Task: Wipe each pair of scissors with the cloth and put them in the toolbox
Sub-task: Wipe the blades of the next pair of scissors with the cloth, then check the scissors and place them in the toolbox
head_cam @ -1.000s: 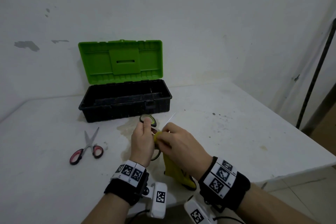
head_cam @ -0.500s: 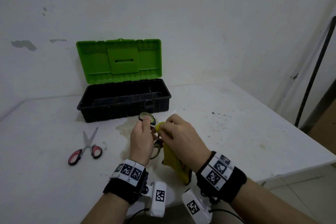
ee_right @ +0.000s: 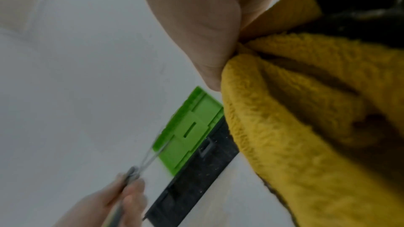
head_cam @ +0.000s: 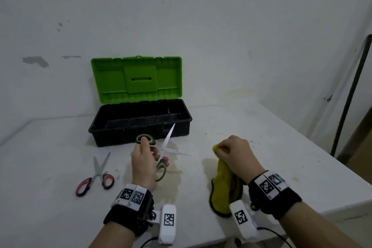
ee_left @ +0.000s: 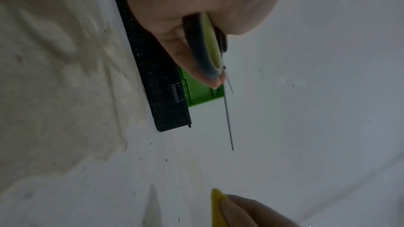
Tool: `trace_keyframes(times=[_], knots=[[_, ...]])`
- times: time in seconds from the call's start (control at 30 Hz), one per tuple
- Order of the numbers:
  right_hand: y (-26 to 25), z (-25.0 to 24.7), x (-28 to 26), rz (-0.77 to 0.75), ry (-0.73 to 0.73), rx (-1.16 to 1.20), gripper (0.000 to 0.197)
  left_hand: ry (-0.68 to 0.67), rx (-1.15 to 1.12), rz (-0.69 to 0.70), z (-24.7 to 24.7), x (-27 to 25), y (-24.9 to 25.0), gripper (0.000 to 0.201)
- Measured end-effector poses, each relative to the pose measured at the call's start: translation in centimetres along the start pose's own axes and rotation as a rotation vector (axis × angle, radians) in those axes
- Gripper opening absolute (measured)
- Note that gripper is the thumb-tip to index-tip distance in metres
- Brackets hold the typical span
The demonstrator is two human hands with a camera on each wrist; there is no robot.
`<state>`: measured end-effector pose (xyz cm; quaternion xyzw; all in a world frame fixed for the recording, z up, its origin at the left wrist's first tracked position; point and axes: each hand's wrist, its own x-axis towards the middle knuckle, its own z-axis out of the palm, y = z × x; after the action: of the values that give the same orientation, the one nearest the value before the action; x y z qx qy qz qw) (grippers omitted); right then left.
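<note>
At frame centre the left hand (head_cam: 144,164) grips the green-handled scissors (head_cam: 161,153) — blades spread — before the open toolbox (head_cam: 141,127). At right, the right hand (head_cam: 237,155) clutches the yellow cloth (head_cam: 221,189). Red-handled scissors (head_cam: 95,176) lie lower left; no legible writing.

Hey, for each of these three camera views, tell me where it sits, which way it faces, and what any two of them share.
Head: worn on the head, looking forward and down at the table; both forearms, the left hand and the right hand show.
Left wrist: under the left wrist, looking along the palm at the green-handled scissors toward the toolbox.
Right wrist: under the right wrist, looking past the yellow cloth toward the toolbox.
Shared: all three see the toolbox's green lid; each wrist view catches the opposite hand.
</note>
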<state>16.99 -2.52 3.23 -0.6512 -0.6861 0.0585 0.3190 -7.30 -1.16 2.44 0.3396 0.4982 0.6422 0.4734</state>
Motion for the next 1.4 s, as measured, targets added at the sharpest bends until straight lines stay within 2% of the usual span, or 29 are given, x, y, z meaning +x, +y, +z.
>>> trace_keyframes(times=[0.17,0.27,0.43,0.5,0.6,0.63,0.77,0.87,0.93,1.0,1.1,1.17,1.3,1.4], knots=[[3.0,0.9,3.2,0.129,-0.114,-0.082,0.019,-0.058,-0.012,-0.010,1.3,-0.3,0.0,0.039],[3.7,1.6,4.0,0.139,-0.119,-0.056,0.021,-0.074,-0.021,-0.008,1.9,-0.6,0.1,0.039],[4.5,2.4,3.9,0.129,-0.230,-0.084,0.031,-0.065,-0.034,0.004,2.5,-0.6,0.3,0.037],[4.1,2.1,3.1,0.108,-0.178,-0.159,0.036,-0.047,-0.051,0.011,2.7,-0.4,0.5,0.036],[1.3,0.4,0.7,0.075,-0.085,-0.254,0.032,-0.021,-0.075,0.017,3.3,-0.3,0.6,0.037],[0.0,-0.1,-0.3,0.064,-0.112,-0.201,0.031,-0.013,-0.070,0.024,3.6,-0.4,0.6,0.038],[-4.5,-0.5,-3.1,0.046,-0.311,0.251,0.035,-0.009,-0.038,0.055,5.1,-1.7,0.7,0.042],[-6.4,0.4,-3.4,0.025,-0.369,0.561,0.025,-0.027,-0.075,0.073,6.1,-2.8,1.2,0.038],[-7.0,0.6,-3.2,0.016,-0.377,0.684,0.020,-0.029,-0.075,0.110,6.0,-3.2,1.1,0.037],[-7.2,0.6,-3.1,0.014,-0.370,0.735,0.020,-0.040,-0.063,0.161,5.1,-3.1,0.9,0.034],[-6.8,0.2,-2.6,0.033,-0.336,0.694,0.022,-0.077,-0.021,0.239,3.1,-2.5,1.0,0.012],[-6.5,0.1,-2.4,0.045,-0.331,0.664,0.023,-0.106,0.032,0.272,1.5,-1.8,0.9,0.015],[-6.2,0.9,-1.7,0.089,-0.309,0.684,0.023,-0.248,0.214,0.239,-1.0,-1.1,1.1,0.011],[-6.6,1.8,-1.2,0.106,-0.291,0.694,0.021,-0.376,0.256,0.184,-1.9,-1.1,1.4,0.014]])
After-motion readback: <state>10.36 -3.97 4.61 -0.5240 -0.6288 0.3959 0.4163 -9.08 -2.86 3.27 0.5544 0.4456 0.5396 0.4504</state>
